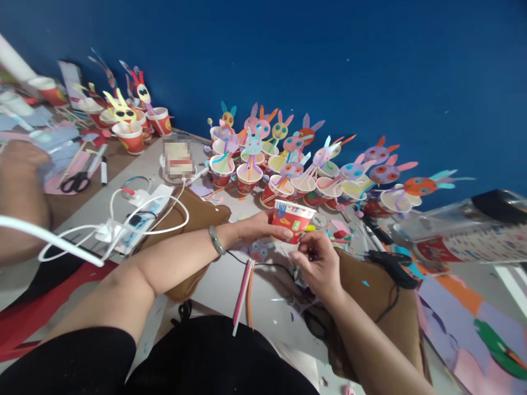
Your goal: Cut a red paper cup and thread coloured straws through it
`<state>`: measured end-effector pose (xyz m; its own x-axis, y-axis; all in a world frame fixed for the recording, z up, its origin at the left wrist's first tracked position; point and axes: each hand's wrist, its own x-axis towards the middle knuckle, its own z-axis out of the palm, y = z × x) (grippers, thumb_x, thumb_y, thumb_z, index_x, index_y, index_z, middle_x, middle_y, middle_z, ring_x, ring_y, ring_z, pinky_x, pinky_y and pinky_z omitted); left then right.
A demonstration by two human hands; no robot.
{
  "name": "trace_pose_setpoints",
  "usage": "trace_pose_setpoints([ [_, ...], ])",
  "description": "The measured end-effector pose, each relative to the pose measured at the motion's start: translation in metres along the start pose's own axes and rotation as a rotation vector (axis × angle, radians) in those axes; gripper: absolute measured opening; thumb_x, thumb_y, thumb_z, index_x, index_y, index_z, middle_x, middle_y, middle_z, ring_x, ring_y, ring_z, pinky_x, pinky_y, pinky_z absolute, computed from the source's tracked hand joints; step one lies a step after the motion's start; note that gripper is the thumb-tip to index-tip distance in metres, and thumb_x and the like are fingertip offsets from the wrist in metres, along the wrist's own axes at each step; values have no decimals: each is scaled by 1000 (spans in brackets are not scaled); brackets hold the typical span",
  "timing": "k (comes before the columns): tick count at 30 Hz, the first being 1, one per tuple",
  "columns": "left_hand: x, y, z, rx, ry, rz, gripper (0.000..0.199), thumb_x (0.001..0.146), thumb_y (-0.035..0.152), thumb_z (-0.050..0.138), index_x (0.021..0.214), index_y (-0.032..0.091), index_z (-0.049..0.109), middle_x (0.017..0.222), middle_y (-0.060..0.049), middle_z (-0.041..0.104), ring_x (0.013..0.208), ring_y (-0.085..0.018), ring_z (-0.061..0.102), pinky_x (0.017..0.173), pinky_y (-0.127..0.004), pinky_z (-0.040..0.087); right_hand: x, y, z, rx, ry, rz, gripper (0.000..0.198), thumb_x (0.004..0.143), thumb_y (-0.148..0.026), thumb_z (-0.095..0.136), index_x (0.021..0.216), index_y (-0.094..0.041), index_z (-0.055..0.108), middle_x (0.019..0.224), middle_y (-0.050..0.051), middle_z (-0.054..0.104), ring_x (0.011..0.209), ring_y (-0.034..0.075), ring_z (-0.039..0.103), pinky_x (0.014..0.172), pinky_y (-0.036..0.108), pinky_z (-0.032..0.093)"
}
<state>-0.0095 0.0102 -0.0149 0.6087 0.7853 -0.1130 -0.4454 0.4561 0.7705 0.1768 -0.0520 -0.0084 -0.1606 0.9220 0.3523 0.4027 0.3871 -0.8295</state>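
Note:
My left hand point(258, 226) grips a red paper cup point(293, 224) with a white rim, tilted slightly above the table. Just below the cup's base is my right hand point(320, 264), its fingers curled inward; what they pinch, if anything, is too small to make out. Under my left hand lies a paper animal face point(259, 250) with round eyes. From it, pink and orange paper strips point(244, 291) hang toward my lap. Close behind the held cup stand several red paper cups point(249, 178) with colourful rabbit-eared faces on strips.
A power strip point(142, 219) with looping white cables lies left. Right are a black glue gun point(393, 267), a clear bag of cups point(465, 236) and coloured paper point(448, 307). Black-handled scissors point(76, 182) lie near another person's blurred arm point(20, 208). A blue wall point(263, 55) rises behind.

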Motion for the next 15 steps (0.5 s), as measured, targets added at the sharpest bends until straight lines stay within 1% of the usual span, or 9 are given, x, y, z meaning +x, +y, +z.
trace_pose_setpoints([
  [2,2,-2,-2,-57,34,-11,65,45,34,101,98,11,70,91,-7,76,82,-16,69,86,-31,51,-3,-10,-4,165,-93,116,46,92,-70,57,87,-24,52,60,-6,41,49,11,36,46,26,32],
  [4,3,-3,-3,-99,46,-23,70,44,38,101,101,11,69,92,-8,76,82,-17,70,88,-33,51,-10,-19,-6,279,-207,195,52,95,-74,44,94,-23,54,62,-6,38,50,12,33,44,26,29],
  [6,3,-4,-4,-114,22,-20,74,45,41,101,104,12,68,94,-10,77,83,-18,71,88,-34,52,-20,-23,-4,257,-317,200,52,99,-71,38,100,-23,56,65,-4,41,52,12,35,45,27,30],
  [8,2,-4,-3,-106,-41,-14,78,47,45,100,109,12,67,96,-12,78,84,-20,73,84,-35,54,-30,-21,0,132,-384,126,49,101,-67,36,97,-23,57,70,-1,48,57,14,42,51,28,36],
  [10,2,-4,-3,-84,-104,-14,82,48,50,98,113,12,66,98,-15,78,84,-22,73,79,-34,55,-36,-12,7,23,-405,37,48,101,-67,37,89,-23,54,72,0,53,61,16,47,56,30,39],
  [11,2,-4,-3,-71,-120,-17,83,49,53,97,114,12,66,99,-16,78,83,-22,73,76,-33,55,-37,-6,9,1,-417,20,48,101,-66,36,86,-24,51,69,0,52,59,15,46,55,30,38],
  [13,2,-4,-4,-55,-102,-27,83,48,57,96,111,12,67,98,-16,78,77,-19,72,72,-30,54,-37,5,13,8,-405,44,47,103,-63,33,82,-24,46,64,-3,47,55,15,41,53,30,35],
  [15,2,-6,-7,-58,-48,-39,81,48,60,95,108,12,68,98,-15,78,76,-18,71,71,-28,53,-35,12,15,45,-344,82,46,106,-59,29,79,-24,43,62,-3,42,55,15,38,53,31,34],
])
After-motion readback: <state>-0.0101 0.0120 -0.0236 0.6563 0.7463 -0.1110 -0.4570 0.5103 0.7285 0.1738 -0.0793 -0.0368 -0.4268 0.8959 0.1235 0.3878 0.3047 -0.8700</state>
